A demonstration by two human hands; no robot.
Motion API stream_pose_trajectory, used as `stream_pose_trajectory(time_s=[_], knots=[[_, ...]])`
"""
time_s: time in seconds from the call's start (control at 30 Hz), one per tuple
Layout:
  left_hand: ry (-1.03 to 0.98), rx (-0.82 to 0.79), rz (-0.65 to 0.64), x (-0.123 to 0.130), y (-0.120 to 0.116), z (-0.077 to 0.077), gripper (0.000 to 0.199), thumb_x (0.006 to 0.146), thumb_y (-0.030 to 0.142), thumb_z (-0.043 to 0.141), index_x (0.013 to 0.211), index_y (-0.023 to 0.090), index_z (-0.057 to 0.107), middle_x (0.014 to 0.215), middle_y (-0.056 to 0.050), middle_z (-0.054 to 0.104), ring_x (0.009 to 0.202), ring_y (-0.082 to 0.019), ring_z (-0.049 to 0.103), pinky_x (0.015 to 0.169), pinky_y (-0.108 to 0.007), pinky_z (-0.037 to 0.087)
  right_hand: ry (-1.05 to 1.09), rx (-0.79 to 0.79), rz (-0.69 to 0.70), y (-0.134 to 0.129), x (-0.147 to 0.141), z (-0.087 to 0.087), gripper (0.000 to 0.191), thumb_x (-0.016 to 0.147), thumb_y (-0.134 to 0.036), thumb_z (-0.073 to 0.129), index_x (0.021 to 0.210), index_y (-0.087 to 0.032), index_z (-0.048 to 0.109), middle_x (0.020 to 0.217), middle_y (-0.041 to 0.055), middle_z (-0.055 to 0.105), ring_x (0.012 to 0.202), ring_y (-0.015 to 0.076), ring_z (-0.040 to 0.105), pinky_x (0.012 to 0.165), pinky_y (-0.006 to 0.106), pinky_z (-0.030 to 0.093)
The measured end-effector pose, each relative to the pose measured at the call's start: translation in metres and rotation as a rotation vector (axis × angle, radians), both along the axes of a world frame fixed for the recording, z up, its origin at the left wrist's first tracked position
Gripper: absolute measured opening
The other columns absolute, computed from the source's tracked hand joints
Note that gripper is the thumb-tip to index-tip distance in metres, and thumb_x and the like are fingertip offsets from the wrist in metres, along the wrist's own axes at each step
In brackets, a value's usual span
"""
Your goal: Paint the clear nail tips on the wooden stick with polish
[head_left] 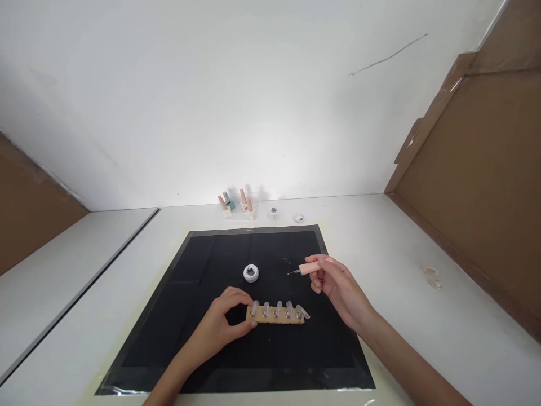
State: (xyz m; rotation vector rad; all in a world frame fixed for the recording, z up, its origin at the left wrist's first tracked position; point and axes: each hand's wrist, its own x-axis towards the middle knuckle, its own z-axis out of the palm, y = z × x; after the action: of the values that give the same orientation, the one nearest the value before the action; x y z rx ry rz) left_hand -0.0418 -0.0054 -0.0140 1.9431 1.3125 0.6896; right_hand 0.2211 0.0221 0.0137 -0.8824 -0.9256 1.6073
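Forearms [395, 349] angled inward, hands [222, 318] apart

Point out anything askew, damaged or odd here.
The rightmost clear nail tip on the wooden strip slants far more than the other four and juts past the strip's end. A dark line marks the white wall, upper right, perhaps a crack or stray mark.

Jar [252, 279] on mat [296, 349], nail-tip stand [273, 321] before it, bottles [249, 208] behind mat
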Motion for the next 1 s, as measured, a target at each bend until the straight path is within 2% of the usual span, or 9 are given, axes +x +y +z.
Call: stream_pose_trajectory(time_s=[0.07,0.2,0.3,0.4,0.53,0.7,0.87,1.0], knots=[[-0.179,-0.113,-0.024,0.005,0.003,0.008,0.016,0.074,0.028,0.066,0.088,0.02,0.067,0.088,-0.006,0.067,0.082,-0.021,0.059,0.077,-0.033,0.046,0.004,0.053,0.009,0.001,0.002,0.002,0.027,0.082,-0.044,0.059,0.09,-0.02,0.069,0.063,-0.0014,0.048,0.056,0.0122,0.042,0.054,0.027,0.035],[-0.568,-0.325,-0.013,0.024,0.015,0.016,0.02,0.07,0.028,0.073,0.087,0.018,0.067,0.079,-0.002,0.066,0.074,-0.016,0.059,0.07,-0.027,0.046,-0.051,0.237,-0.011,0.001,0.01,0.011,0.024,0.083,-0.042,0.059,0.089,-0.022,0.07,0.058,-0.0016,0.049,0.057,0.0146,0.045,0.062,0.031,0.038],[-0.827,-0.437,-0.03,0.04,0.027,0.018,0.021,0.069,0.03,0.074,0.086,0.018,0.067,0.081,-0.002,0.068,0.077,-0.015,0.061,0.074,-0.027,0.047,-0.053,0.371,-0.022,0.001,0.014,0.017,0.02,0.08,-0.042,0.062,0.086,-0.025,0.072,0.064,-0.0001,0.054,0.059,0.0147,0.047,0.064,0.031,0.039],[-1.011,-0.535,-0.064,0.05,0.032,0.018,0.023,0.071,0.032,0.073,0.089,0.019,0.067,0.09,-0.004,0.069,0.084,-0.017,0.063,0.078,-0.03,0.049,-0.043,0.456,-0.005,0.0,0.015,0.017,0.022,0.078,-0.045,0.064,0.08,-0.025,0.072,0.07,0.0012,0.054,0.055,0.0129,0.043,0.055,0.029,0.037],[-1.05,-0.614,-0.078,0.052,0.028,0.015,0.021,0.072,0.03,0.073,0.087,0.017,0.067,0.087,-0.005,0.07,0.082,-0.016,0.064,0.074,-0.027,0.05,-0.12,0.526,0.046,-0.001,0.013,0.008,0.024,0.081,-0.045,0.061,0.076,-0.023,0.069,0.064,0.0005,0.05,0.053,0.013,0.04,0.049,0.026,0.032],[-1.051,-0.681,-0.091,0.051,0.023,0.011,0.024,0.069,0.032,0.075,0.084,0.015,0.068,0.079,-0.004,0.069,0.073,-0.013,0.064,0.068,-0.023,0.049,-0.143,0.61,0.177,-0.004,0.008,-0.002,0.016,0.088,-0.035,0.056,0.087,-0.026,0.069,0.066,0.0,0.049,0.056,0.0129,0.04,0.053,0.027,0.032],[-1.057,-0.732,-0.101,0.053,0.021,0.013,0.031,0.061,0.034,0.081,0.081,0.015,0.069,0.074,-0.002,0.068,0.068,-0.011,0.062,0.062,-0.021,0.047,-0.128,0.677,0.204,-0.006,0.002,-0.004,0.014,0.089,-0.03,0.054,0.089,-0.028,0.068,0.063,-0.0003,0.048,0.062,0.0157,0.042,0.059,0.03,0.033],[-1.058,-0.749,-0.098,0.053,0.02,0.014,0.03,0.061,0.034,0.081,0.08,0.015,0.069,0.074,-0.002,0.068,0.067,-0.011,0.062,0.06,-0.02,0.046,-0.087,0.653,0.227,-0.007,0.002,-0.005,0.015,0.089,-0.032,0.054,0.088,-0.028,0.068,0.06,-0.001,0.045,0.061,0.0155,0.041,0.059,0.03,0.032]])
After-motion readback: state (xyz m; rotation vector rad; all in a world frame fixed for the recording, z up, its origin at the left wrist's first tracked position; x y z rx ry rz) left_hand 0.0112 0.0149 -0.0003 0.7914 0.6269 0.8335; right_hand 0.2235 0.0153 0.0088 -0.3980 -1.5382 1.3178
